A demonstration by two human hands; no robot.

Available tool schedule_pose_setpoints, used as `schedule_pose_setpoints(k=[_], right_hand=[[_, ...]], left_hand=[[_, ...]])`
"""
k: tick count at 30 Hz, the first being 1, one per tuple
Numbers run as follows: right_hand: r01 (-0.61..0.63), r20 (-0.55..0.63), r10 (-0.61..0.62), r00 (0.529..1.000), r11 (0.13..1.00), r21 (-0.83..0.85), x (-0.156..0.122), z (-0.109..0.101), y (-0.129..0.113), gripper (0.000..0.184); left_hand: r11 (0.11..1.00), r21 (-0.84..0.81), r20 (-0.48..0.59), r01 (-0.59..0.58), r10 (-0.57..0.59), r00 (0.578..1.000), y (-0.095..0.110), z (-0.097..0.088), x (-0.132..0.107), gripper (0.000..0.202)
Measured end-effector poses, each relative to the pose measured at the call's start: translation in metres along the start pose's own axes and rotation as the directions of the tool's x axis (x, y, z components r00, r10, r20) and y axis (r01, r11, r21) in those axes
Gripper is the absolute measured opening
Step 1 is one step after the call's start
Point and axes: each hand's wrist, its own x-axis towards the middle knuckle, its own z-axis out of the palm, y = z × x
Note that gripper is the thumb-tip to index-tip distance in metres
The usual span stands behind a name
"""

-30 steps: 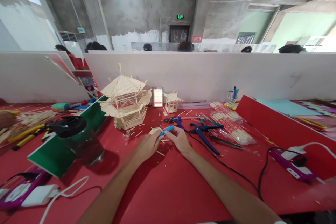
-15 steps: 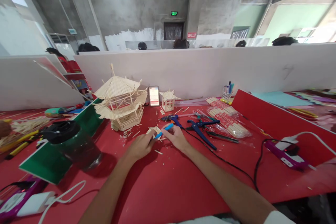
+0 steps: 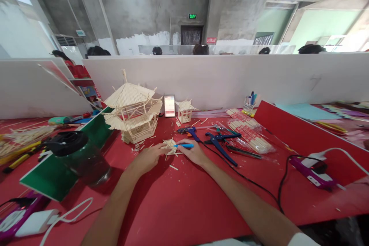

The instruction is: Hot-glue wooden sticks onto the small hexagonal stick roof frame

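Observation:
My right hand [image 3: 193, 153] is closed around a blue pen [image 3: 186, 145], whose tip points left over a small polygonal frame of wooden sticks [image 3: 170, 147]. That frame lies flat on the red tabletop [image 3: 178, 207]. At its left edge, my left hand [image 3: 150, 157] grips it with the fingertips, which are partly hidden. Behind my left hand stands a large two-tiered pavilion model made of sticks [image 3: 134, 113]. A smaller stick pavilion [image 3: 185, 111] stands farther back. Just past my right hand lies a blue glue gun [image 3: 191, 132].
Blue cutters [image 3: 220, 148] and bagged sticks [image 3: 250, 134] lie to the right. A dark bottle [image 3: 83, 159] stands at left by a green board [image 3: 52, 178]. A black cable crosses the right side near a purple power strip [image 3: 313, 173]. A white partition [image 3: 219, 80] closes off the back.
My right hand has turned the pen so its tip points left over the stick frame. My left hand has moved off the pen to the frame's left edge.

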Motion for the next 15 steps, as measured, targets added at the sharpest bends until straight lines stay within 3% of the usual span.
schedule_pose_setpoints(k=[7, 15], right_hand=[[0.056, -0.004, -0.056, 0.998, 0.997, -0.053, 0.0010, -0.0025, 0.0044, 0.020], [0.210, 0.193, -0.158, 0.968, 0.934, -0.288, -0.0056, -0.0064, -0.0028, 0.022]], left_hand=[[1.000, -0.017, 0.044, -0.023, 0.024, 0.999, 0.0068, 0.0028, 0.0003, 0.069], [0.999, -0.010, 0.071, -0.034, 0.034, 0.997, 0.0066, 0.0015, 0.0016, 0.066]])
